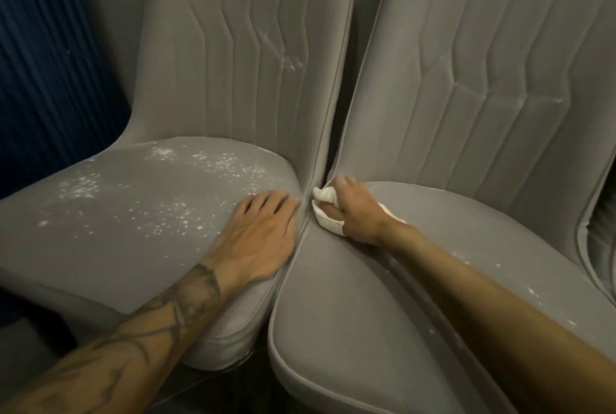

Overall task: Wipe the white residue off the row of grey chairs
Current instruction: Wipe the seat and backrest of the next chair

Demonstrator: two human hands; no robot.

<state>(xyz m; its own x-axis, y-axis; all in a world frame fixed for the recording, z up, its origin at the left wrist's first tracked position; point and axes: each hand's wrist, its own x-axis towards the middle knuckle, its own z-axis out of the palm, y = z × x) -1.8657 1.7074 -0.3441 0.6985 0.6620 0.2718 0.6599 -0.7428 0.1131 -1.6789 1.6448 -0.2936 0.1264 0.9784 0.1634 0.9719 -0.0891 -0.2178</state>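
Both forearms reach in from the near edge, the left one tattooed. My left hand point(263, 233) lies flat on the seat of the left grey chair point(133, 247), at its right edge, with the fingers straight, relaxed and pointing toward the gap between the two seats; it holds nothing. My right hand point(356, 210) is curled round a bunched white cloth point(325, 218), pressing it onto the far left corner of the right grey chair point(350, 313), just beside that gap and close to where the seat meets the backrest.

White residue point(186, 187) speckles most of the left seat, thickest on its left and far parts, and a few pale streaks mark that chair's backrest. On the right seat, scattered flecks show to the right of my arm, with faint pale lines on its backrest. The two chairs touch along their inner edges. A dark blue curtain point(43, 80) hangs at the far left.
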